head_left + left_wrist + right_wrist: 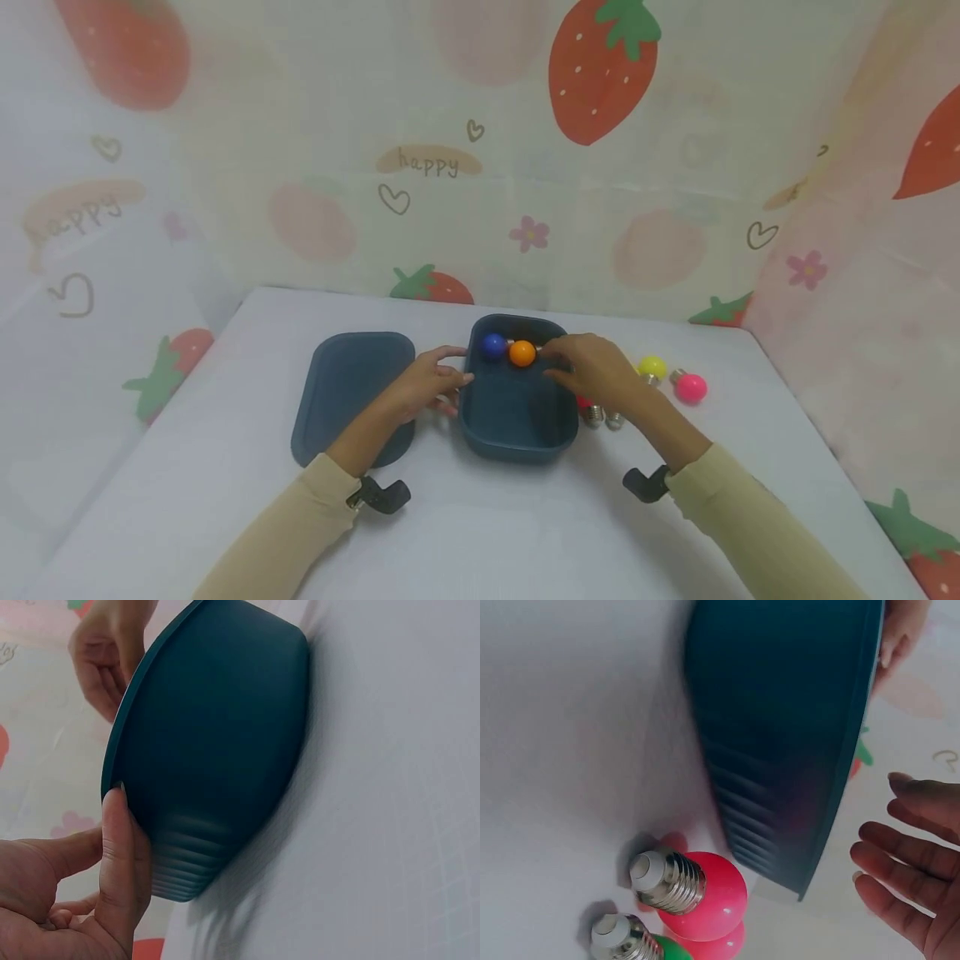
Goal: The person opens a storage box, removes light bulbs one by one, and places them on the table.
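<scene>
A dark blue-green plastic box [517, 408] stands on the table, with a blue light bulb [494, 346] and an orange light bulb [522, 353] lying at its far end. My left hand [427, 383] rests its fingertips against the box's left rim; in the left wrist view, its thumb touches the outer wall just below the rim. My right hand [596, 367] hovers over the right rim, its fingers reaching inward near the orange bulb's metal base. The right wrist view shows those fingers apart and slightly bent, with nothing visible between them.
A matching flat lid [352, 392] lies left of the box. Right of it are several bulbs: a yellow bulb [652, 367], a pink bulb [691, 388], another pink bulb [712, 900] close to the wall, and a green bulb [671, 950]. Printed cloth stands behind the table.
</scene>
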Demonstrator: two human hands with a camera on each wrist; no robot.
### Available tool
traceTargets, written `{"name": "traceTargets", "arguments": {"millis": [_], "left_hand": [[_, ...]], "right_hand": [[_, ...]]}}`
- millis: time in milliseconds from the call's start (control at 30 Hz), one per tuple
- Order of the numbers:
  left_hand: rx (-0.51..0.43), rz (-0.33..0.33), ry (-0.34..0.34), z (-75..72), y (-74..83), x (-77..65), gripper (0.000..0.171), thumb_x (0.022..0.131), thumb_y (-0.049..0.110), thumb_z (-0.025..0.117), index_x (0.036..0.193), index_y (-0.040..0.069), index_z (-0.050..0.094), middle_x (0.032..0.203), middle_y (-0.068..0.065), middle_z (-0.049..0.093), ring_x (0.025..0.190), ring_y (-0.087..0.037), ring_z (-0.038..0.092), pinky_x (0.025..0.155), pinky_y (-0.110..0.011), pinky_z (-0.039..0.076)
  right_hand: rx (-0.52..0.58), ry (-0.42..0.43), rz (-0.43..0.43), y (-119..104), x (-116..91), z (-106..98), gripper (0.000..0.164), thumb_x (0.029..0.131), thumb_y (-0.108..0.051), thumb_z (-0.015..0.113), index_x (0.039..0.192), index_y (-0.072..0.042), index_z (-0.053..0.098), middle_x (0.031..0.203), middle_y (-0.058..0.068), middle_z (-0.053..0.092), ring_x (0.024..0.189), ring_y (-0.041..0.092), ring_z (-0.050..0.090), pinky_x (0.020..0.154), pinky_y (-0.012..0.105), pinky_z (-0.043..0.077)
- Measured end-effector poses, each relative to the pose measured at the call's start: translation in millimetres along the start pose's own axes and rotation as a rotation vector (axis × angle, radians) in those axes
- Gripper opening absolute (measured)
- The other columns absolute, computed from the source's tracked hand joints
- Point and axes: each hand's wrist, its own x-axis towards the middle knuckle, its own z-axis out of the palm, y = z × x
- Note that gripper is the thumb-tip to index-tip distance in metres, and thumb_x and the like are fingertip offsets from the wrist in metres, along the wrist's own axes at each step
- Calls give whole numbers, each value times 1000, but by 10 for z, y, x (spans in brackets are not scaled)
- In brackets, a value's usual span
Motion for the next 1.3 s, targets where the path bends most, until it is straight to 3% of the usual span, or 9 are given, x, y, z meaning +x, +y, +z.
{"name": "traceTargets", "arguments": {"millis": [433,800,1300], "left_hand": [[-13,2,3,-38,-15,32,61,98,15,69,153,12,41,103,-18,69,75,-20,63,63,-33,63],[-13,-12,8,-34,-16,26,62,98,15,70,153,13,42,103,-17,70,75,-20,63,63,-34,63],[-19,0,-2,-30,-31,29,62,98,15,70,153,11,42,103,-18,70,72,-20,62,62,-33,62]], "right_hand": [[-62,-89,-54,-36,330,104,40,89,-19,81,125,-5,69,122,10,71,111,29,66,101,47,53],[-55,-147,10,16,471,193,43,90,-19,80,128,-4,67,126,12,69,118,32,62,105,50,49],[-55,-117,-13,142,559,324,43,87,-14,82,126,-2,68,122,14,70,113,32,63,102,49,52]]}}
